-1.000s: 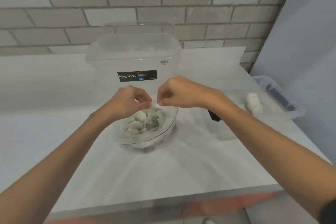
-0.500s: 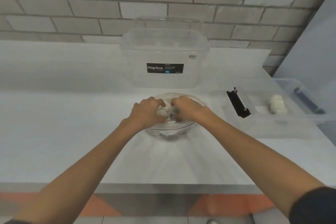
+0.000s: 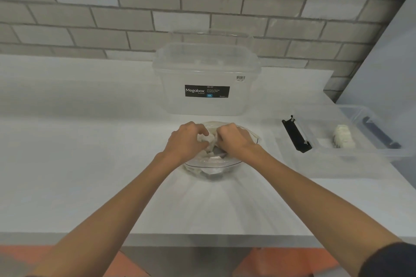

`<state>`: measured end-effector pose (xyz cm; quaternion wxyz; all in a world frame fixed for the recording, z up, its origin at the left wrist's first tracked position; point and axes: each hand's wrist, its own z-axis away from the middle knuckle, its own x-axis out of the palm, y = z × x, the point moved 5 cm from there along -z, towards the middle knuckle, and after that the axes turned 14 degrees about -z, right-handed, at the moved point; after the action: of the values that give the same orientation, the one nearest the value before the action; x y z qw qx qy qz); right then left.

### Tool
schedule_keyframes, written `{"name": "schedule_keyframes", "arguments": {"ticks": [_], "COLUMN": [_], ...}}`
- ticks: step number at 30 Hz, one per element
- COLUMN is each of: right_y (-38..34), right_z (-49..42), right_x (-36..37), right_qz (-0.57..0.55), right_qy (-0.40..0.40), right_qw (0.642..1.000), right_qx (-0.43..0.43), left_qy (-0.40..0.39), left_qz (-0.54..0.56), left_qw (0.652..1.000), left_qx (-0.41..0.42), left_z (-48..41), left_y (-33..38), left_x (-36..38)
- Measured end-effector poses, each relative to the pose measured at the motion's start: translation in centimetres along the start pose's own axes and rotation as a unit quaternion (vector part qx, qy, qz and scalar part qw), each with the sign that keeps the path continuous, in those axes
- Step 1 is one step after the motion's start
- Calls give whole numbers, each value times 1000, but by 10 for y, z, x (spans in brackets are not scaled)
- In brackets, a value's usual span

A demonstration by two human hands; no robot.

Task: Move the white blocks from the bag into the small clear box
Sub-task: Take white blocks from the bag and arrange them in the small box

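Both hands have dropped from holding the bag's mouth apart above the blocks to digging down inside it, knuckles up. The left hand [image 3: 186,141] curls its fingers round a pale lump of white blocks [image 3: 206,139] at the top of the pile. The right hand [image 3: 234,139] is curled tight just beside it and touches the same lump, but its fingertips are buried, so I cannot tell what it holds.

The likely trouble is the soft bag [image 3: 211,170]. Its film can snag on the fingers and lift with the handful, tipping loose blocks onto the table [image 3: 90,164]. An overfull fist could also shed pieces on the way across to the right.

The bag sits at centre, slumped like a bowl, and holds most of the blocks. Behind it stands a large lidded tub [image 3: 207,78] labelled Megabox, with nothing visible inside. Well to the right lies the small clear box [image 3: 315,157], open, its black latch [image 3: 297,134] on the near-left side. Only a small cluster of blocks rests in it, so the job looks barely started.
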<state>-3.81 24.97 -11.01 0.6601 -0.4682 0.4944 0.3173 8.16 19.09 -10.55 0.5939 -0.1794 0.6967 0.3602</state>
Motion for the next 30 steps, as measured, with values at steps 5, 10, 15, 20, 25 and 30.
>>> {"name": "schedule_keyframes", "arguments": {"ticks": [5, 10, 15, 20, 25, 30], "right_y": [6, 5, 4, 9, 9, 4], "right_z": [-10, -8, -3, 20, 38, 48], "right_x": [10, 2, -28, -66, -59, -40], "right_qz": [-40, -26, -99, -479, -693, -701], "right_qy": [-33, -25, 35, 100, 63, 7], "right_qw": [999, 999, 994, 871, 711, 705], "right_qx": [-6, -22, -42, 38, 102, 106], "left_qy": [5, -8, -1, -47, -12, 68], "left_qz": [78, 80, 121, 335, 473, 463], "left_qw": [997, 997, 992, 941, 881, 884], "left_qx": [-9, -17, -18, -25, -31, -4], "left_z": [-5, -5, -5, 1, 2, -3], "left_y": [-1, -2, -7, -2, 9, 15], "left_x": [-3, -1, -8, -20, -34, -55]}}
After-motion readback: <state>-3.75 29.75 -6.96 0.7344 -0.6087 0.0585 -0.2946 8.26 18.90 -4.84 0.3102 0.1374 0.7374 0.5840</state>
